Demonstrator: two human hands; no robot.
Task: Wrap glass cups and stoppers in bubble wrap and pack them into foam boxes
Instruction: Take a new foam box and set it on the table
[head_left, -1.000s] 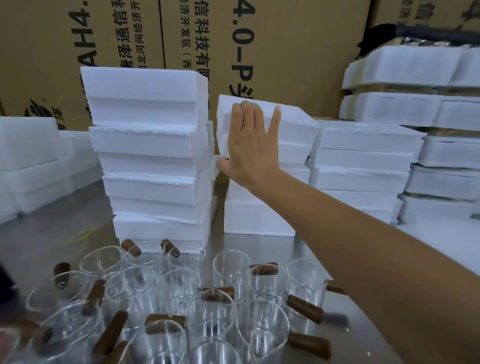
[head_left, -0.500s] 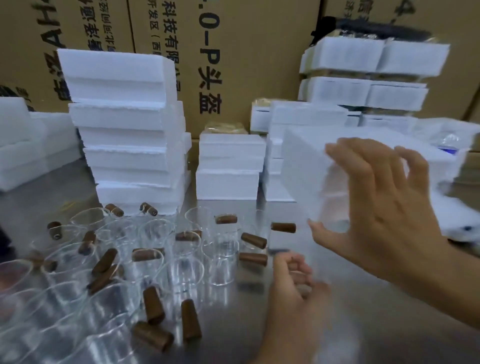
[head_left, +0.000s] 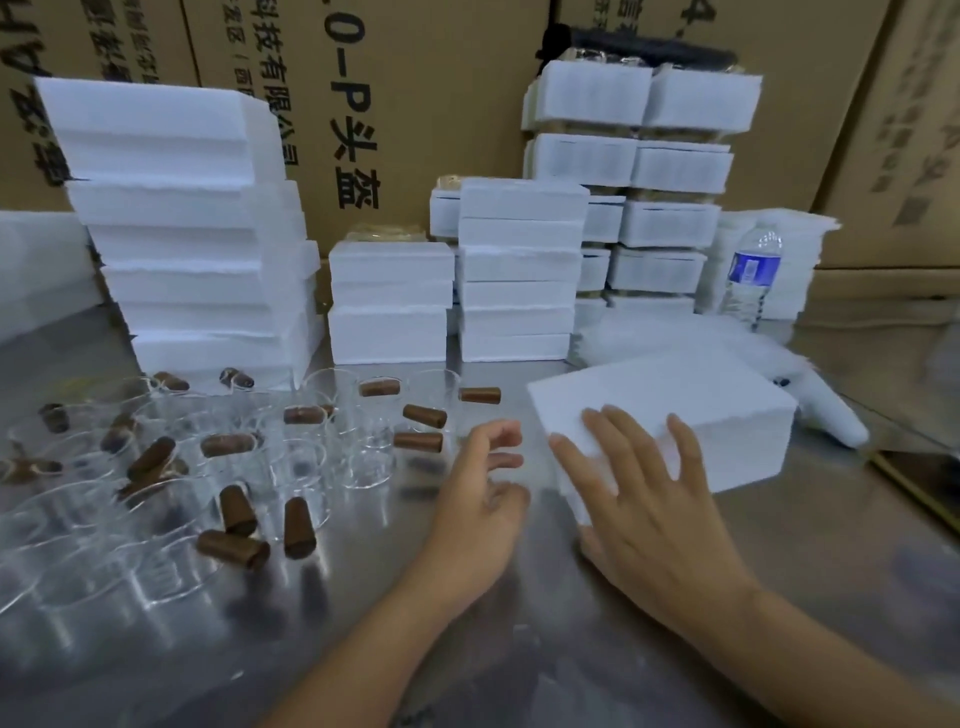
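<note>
Backdrop: cardboard cartons (head_left: 441, 104), brown and matte, printed with black characters, standing as a wall behind everything. Desk (head_left: 779, 597): brushed metal, grey, reflective, carrying all the items below. Foam box stacks (head_left: 182, 234): white rectangular blocks with a grainy surface and rough-edged seams. The tallest stack stood at the left, two lower ones at the centre, and further tiers at the back right showed yellowish contents between the layers. All stacked boxes were closed, so their insides could not be seen. Foam box (head_left: 701, 410), single: the same white block, lid on, lying flat on the desk at the right, apart from the stacks and turned at an angle. Right hand (head_left: 660, 509): laid across the near left corner of that box, fingers straight and spread. Left hand (head_left: 478, 509): just beside the box's left corner, above the desk, fingers loosely curled with nothing in them, somewhat blurred. Water bottle (head_left: 750, 275): clear plastic with a blue label, upright at the back right. Glass cups (head_left: 363, 457): clear, cylindrical, thin-walled, crowded mouth-up over the left half of the desk, unwrapped. Stoppers (head_left: 234, 548): brown, tapered, cork-like plugs, some lying on cup rims and some loose on the desk among the cups.
</note>
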